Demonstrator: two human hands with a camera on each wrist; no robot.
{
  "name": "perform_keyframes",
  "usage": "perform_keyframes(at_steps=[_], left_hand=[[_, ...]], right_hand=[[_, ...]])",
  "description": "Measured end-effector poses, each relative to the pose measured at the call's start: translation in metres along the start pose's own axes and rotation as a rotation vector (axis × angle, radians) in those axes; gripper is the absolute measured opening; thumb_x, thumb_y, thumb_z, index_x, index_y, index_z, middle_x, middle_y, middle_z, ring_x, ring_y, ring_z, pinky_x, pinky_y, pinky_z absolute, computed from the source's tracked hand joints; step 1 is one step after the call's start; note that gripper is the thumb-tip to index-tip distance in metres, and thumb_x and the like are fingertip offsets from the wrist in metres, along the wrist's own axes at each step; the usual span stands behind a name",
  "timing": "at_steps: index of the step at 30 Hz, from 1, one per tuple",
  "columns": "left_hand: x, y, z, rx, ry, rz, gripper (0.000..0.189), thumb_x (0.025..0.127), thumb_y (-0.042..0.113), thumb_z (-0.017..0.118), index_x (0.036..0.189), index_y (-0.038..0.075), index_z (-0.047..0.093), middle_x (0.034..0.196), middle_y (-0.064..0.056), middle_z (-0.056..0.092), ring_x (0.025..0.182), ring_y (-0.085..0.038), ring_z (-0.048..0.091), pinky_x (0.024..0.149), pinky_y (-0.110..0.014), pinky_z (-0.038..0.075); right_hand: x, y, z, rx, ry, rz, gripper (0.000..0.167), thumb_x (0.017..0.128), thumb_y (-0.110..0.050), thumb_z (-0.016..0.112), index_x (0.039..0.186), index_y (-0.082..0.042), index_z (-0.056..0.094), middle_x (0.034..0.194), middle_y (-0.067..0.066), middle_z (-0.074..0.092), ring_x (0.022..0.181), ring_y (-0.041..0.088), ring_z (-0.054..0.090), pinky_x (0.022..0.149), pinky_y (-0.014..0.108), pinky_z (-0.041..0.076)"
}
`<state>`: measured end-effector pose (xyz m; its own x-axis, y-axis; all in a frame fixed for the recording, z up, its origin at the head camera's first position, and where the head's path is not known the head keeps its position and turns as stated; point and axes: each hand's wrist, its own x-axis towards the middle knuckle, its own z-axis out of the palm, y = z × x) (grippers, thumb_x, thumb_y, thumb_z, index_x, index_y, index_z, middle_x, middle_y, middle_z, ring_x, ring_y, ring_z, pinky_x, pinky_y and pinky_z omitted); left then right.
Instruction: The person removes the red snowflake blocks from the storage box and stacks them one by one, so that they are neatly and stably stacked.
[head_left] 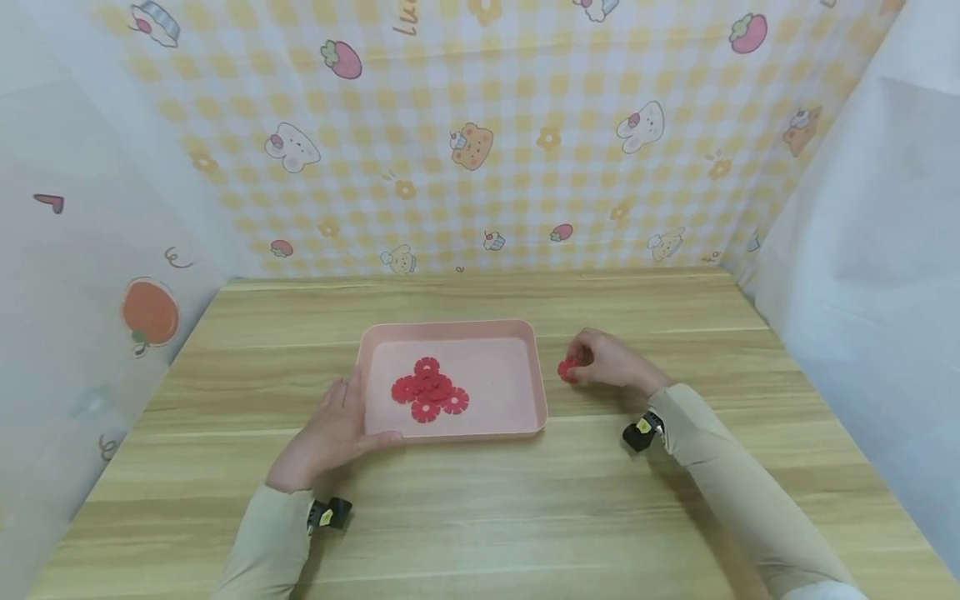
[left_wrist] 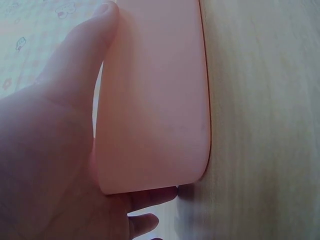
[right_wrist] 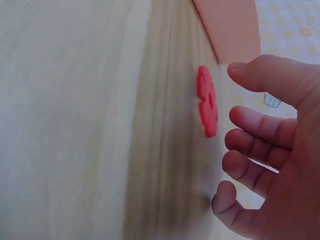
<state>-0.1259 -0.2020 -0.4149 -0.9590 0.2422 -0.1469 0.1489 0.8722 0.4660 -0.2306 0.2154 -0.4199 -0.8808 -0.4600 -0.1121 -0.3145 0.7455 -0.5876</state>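
A shallow pink tray [head_left: 487, 331] sits on the table with a small pile of red, notched flower-shaped discs [head_left: 426, 410] inside, left of its middle. My left hand [head_left: 330, 433] holds the tray's near left corner, thumb along the front rim and fingers along the left side. In the left wrist view, fingertips [left_wrist: 145, 223] show past the tray's end wall [left_wrist: 155, 100]. Right of the tray, my right hand [head_left: 611, 362] hovers around one loose red disc [right_wrist: 207, 101]. The right wrist view shows this disc lying on the table, apart from the loosely bent fingers [right_wrist: 250, 145].
The wood-grain table [head_left: 480, 517] meets a yellow checked cloth wall [head_left: 517, 183] at the back. White sheets [head_left: 862, 208] stand along both sides. A small black camera [head_left: 639, 433] is strapped to each wrist.
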Motion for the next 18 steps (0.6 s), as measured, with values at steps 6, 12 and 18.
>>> perform_keyframes(at_steps=[6, 12, 18], left_hand=[[-0.001, 0.000, 0.001, -0.009, 0.007, -0.001, 0.126, 0.070, 0.066, 0.070, 0.149, -0.007, 0.004, 0.149, -0.029, 0.023, 0.134, -0.047, 0.023, 0.110, -0.061, 0.024], [0.001, 0.001, 0.000, 0.019, 0.023, 0.003, 0.125, 0.070, 0.065, 0.072, 0.148, -0.007, 0.007, 0.136, -0.027, 0.036, 0.118, -0.039, 0.037, 0.099, -0.056, 0.041], [0.002, 0.001, -0.002, 0.041, 0.025, 0.001, 0.126, 0.071, 0.065, 0.071, 0.147, -0.011, 0.005, 0.134, -0.030, 0.036, 0.116, -0.039, 0.038, 0.100, -0.056, 0.039]], right_hand=[[0.006, -0.010, -0.002, 0.046, 0.013, 0.012, 0.021, 0.082, -0.019, 0.073, 0.096, -0.007, 0.061, 0.089, 0.005, 0.060, 0.081, 0.019, 0.053, 0.073, 0.032, 0.045], [0.014, -0.028, -0.006, 0.048, 0.018, -0.043, 0.018, 0.084, -0.017, 0.071, 0.095, -0.006, 0.062, 0.082, 0.004, 0.057, 0.076, 0.018, 0.050, 0.069, 0.031, 0.044], [0.020, -0.044, -0.010, 0.000, -0.020, -0.073, 0.018, 0.082, -0.017, 0.073, 0.094, -0.007, 0.063, 0.082, 0.003, 0.059, 0.076, 0.017, 0.051, 0.070, 0.030, 0.045]])
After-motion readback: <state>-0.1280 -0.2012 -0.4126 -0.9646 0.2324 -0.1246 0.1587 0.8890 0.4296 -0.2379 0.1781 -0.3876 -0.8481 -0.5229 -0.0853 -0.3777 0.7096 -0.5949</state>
